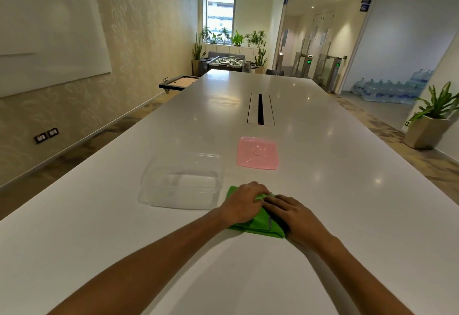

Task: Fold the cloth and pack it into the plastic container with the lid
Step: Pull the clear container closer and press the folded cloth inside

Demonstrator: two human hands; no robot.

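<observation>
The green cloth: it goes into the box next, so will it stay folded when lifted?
Probably not by itself. The green cloth looks thin and soft, creased under the left hand and right hand, so it likely flops open. It seems light and may slide on the glossy table.

Both bare forearms reach forward, converging; the left hand point(244, 203) and right hand point(294, 215) lie palm-down side by side, fingertips nearly touching.
</observation>
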